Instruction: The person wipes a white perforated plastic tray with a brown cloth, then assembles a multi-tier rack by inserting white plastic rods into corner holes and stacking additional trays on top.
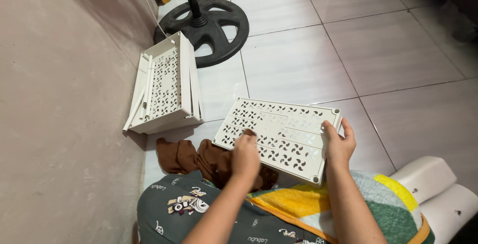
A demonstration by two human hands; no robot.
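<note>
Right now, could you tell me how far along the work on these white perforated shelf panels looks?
Early, it seems. Several panels lean stacked against the wall, not joined into anything. In hand is one panel: the right hand grips its edge, while the left hand presses on its face. A brown cloth lies on the floor beside it. Nothing stands assembled.

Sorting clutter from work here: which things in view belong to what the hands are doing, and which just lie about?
In hand: white perforated plastic shelf panel, left hand, right hand.

Lying about: white perforated plastic rack against the wall, brown cloth, black round fan base.
</note>
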